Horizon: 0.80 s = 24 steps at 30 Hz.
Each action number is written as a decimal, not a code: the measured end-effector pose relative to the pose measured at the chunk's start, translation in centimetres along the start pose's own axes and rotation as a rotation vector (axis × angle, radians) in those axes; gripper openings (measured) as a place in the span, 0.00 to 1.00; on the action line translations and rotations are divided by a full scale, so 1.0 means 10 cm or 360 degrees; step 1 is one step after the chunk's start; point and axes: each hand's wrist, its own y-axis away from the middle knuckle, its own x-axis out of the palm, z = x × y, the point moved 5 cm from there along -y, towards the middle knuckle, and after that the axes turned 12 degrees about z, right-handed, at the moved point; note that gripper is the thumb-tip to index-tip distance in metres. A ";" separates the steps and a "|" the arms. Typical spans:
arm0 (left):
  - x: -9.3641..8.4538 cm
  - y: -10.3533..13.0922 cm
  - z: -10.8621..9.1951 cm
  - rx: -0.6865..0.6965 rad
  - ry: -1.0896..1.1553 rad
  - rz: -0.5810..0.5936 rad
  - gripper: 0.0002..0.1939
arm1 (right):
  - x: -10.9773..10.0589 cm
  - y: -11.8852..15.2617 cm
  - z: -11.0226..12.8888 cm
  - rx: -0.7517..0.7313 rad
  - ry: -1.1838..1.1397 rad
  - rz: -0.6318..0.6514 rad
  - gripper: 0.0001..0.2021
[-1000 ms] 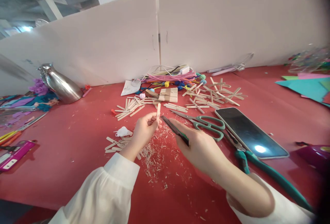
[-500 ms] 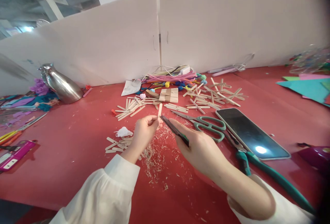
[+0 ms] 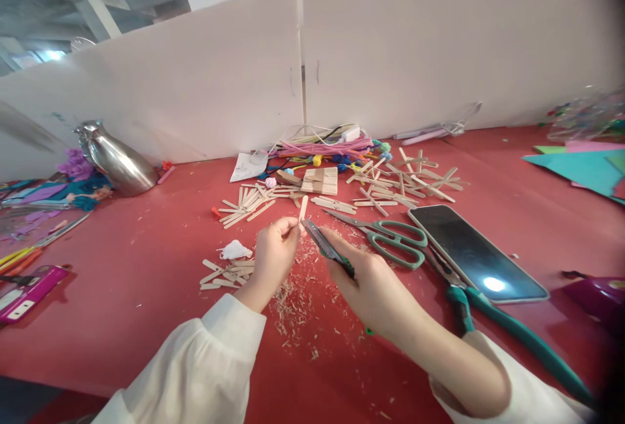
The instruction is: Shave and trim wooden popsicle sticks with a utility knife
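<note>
Between the fingertips of my left hand (image 3: 277,251) is a wooden craft stick (image 3: 303,206), held upright with its top end showing. My right hand (image 3: 365,274) is closed around a utility knife (image 3: 328,246), whose blade tip meets the stick close to my left fingertips. Wood shavings (image 3: 293,310) lie scattered on the red table below both hands. A small pile of cut sticks (image 3: 227,275) is beside my left wrist, with a white crumpled piece (image 3: 235,250) just behind it.
Green-handled scissors (image 3: 398,241), a phone (image 3: 478,254) and green-handled pliers (image 3: 527,339) lie to the right. Loose sticks (image 3: 254,202), a banded stick bundle (image 3: 319,180) and pipe cleaners (image 3: 327,146) are behind my hands. A metal jug (image 3: 120,163) stands at the left.
My right hand and the knife have shifted slightly left, and the blade has tilted so its face looks lighter. My left hand keeps its hold on the stick.
</note>
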 end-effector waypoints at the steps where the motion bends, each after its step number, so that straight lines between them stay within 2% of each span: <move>1: 0.00 0.00 -0.01 0.0004 0.0003 -0.0007 0.10 | 0.01 0.00 -0.01 0.0007 -0.0084 0.0009 0.26; 4: 0.00 0.01 -0.03 0.0017 0.0015 -0.0017 0.10 | 0.03 0.00 -0.02 0.0039 -0.0376 0.0054 0.25; 8: -0.02 0.01 -0.06 0.0044 0.0035 -0.0042 0.09 | 0.09 -0.01 -0.03 0.0115 -0.0883 0.0225 0.25; 10: -0.02 0.00 -0.06 0.0027 0.0065 -0.0051 0.09 | 0.10 -0.02 -0.03 0.0154 -0.1011 0.0275 0.26; 12: -0.02 0.00 -0.05 -0.0010 0.0107 -0.0042 0.10 | 0.07 -0.03 -0.04 0.0125 -0.0889 0.0220 0.25; 16: -0.01 -0.01 -0.02 -0.0042 0.0278 -0.0039 0.11 | -0.04 0.00 0.01 -0.0048 -0.0177 -0.0026 0.25; 18: -0.01 -0.01 0.00 -0.0033 0.0339 -0.0049 0.12 | -0.07 0.01 0.02 -0.0052 0.0055 -0.0061 0.25; 24: -0.03 -0.01 -0.03 0.0001 0.0302 -0.0058 0.11 | -0.10 0.01 0.04 -0.0007 0.0221 -0.0028 0.27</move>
